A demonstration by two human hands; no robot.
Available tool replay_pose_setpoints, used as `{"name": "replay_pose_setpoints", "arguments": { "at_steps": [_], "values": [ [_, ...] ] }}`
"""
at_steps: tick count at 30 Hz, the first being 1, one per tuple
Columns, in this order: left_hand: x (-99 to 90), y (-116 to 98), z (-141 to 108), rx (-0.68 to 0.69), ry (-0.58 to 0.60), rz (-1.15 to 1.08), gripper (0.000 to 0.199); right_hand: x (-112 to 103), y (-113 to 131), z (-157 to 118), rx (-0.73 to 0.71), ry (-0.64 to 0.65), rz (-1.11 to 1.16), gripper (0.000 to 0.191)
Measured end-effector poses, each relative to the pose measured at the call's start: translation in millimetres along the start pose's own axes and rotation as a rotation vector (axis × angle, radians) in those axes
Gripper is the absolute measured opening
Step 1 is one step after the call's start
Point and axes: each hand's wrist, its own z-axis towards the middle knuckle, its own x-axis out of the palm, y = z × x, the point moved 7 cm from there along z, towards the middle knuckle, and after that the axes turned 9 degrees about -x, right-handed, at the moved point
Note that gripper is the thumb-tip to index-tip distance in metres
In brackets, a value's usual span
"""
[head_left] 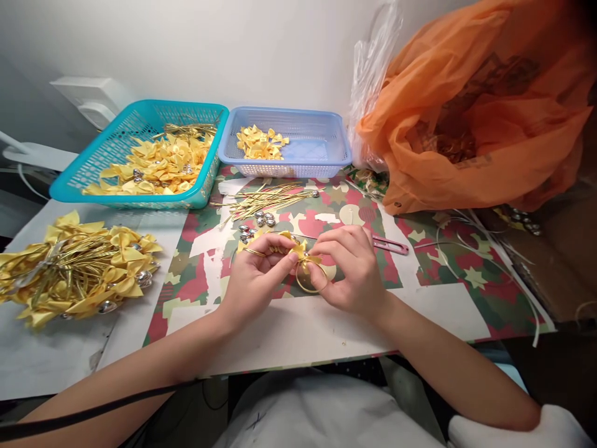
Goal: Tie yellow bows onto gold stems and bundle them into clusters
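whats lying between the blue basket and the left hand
In the head view, gold ties, silver beads and some yellow ribbon lie between the blue basket and left hand.

White sleeve (522,428), pale clothing (317,410), small dark mark (254,423)

The person's bare left forearm (158,354) slants in from 8 o'clock and the bare right forearm (448,354) from 4 o'clock, the right elbow bent. Both wrists look nearly straight. The hands come close together near the centre, backs largely upward. The left hand (261,267) has curled fingers and a thumb stretched toward 2 o'clock in a pinch. The right hand (352,264) pinches too, fingers bent toward 9 o'clock, thumb toward 10 o'clock.
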Motion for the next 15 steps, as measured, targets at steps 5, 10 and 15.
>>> {"name": "replay_pose_setpoints", "arguments": {
  "at_steps": [5, 10, 15],
  "values": [
    [-1.4, 3.5, 4.0, -0.05, -0.004, -0.079, 0.016, 1.2, 0.1, -0.9, -0.006, 0.022, 0.005, 0.005],
    [-0.5, 5.0, 4.1, -0.089, 0.023, -0.135, 0.014, 3.0, 1.6, -2.3, -0.046, 0.024, -0.015, 0.008],
    [2.9, 4.1, 3.0, -0.063, 0.054, -0.061, 0.015, 5.2, 0.2, -1.6, -0.015, 0.05, -0.008, 0.006]
  ]
}}
